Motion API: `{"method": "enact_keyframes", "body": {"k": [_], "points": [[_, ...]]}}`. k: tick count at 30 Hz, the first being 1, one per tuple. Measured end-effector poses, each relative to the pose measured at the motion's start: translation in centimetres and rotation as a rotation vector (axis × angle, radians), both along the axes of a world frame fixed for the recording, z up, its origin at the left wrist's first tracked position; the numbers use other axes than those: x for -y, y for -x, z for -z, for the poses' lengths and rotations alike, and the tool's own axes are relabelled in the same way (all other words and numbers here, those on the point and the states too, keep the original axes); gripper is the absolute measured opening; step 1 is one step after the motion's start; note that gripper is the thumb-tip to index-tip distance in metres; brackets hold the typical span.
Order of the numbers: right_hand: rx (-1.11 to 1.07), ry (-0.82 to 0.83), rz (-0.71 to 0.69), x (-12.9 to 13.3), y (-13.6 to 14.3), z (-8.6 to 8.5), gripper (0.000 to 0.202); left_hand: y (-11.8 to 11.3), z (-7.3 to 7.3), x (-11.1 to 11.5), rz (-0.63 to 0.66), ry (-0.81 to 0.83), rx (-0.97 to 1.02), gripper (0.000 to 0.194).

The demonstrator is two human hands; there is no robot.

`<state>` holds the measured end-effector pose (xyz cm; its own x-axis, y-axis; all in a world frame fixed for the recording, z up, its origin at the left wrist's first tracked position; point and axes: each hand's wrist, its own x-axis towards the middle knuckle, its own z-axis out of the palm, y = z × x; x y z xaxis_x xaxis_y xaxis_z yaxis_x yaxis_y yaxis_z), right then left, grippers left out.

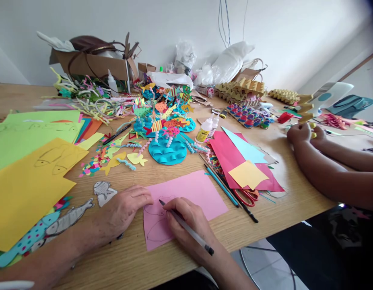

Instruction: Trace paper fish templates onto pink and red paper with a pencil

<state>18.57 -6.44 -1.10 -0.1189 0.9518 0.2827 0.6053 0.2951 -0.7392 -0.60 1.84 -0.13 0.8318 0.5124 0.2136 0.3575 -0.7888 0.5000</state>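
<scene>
The right hand (189, 214) is pinching a pen (190, 231) between thumb and fingers, and its tip is pointing down at the pink paper (201, 193), which is lying on the table (128, 259) in front of the person. The left hand (121, 211) is resting over the paper's left edge, fingers lying close together. Curved lines (153, 225) are showing there, perhaps fish shapes, partly hidden by the right hand. Red-handled scissors (247, 198) are lying to the paper's right

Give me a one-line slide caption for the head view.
Right hand holds a pen over pink paper bearing drawn outlines; left hand rests at its edge.
</scene>
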Motion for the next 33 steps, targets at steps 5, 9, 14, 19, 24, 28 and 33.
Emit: {"method": "enact_keyframes", "body": {"k": [5,9,14,19,24,28,33], "points": [[0.006,-0.016,-0.021,-0.12,-0.02,-0.04,0.018,0.06,0.24,-0.04,-0.003,0.008,-0.005,0.043],[0.007,-0.018,-0.033,-0.11,-0.04,-0.09,0.018,0.02,0.09,-0.09,-0.001,0.015,-0.003,0.041],[0.014,-0.012,-0.039,-0.12,-0.11,0.06,0.017,0.08,0.01,-0.15,0.012,-0.007,0.010,0.041],[0.016,-0.020,-0.042,-0.19,-0.06,0.26,0.018,0.13,0.27,-0.21,0.014,-0.032,0.027,0.041],[0.015,-0.017,-0.039,-0.26,0.01,0.10,0.017,0.11,0.30,-0.22,0.012,-0.022,0.015,0.040],[0.013,-0.018,-0.044,-0.22,0.02,0.08,0.017,0.08,0.20,-0.20,0.016,-0.030,0.023,0.040],[0.015,-0.004,-0.042,-0.15,-0.06,0.07,0.016,0.06,0.12,-0.16,0.019,-0.047,0.026,0.041]]}}
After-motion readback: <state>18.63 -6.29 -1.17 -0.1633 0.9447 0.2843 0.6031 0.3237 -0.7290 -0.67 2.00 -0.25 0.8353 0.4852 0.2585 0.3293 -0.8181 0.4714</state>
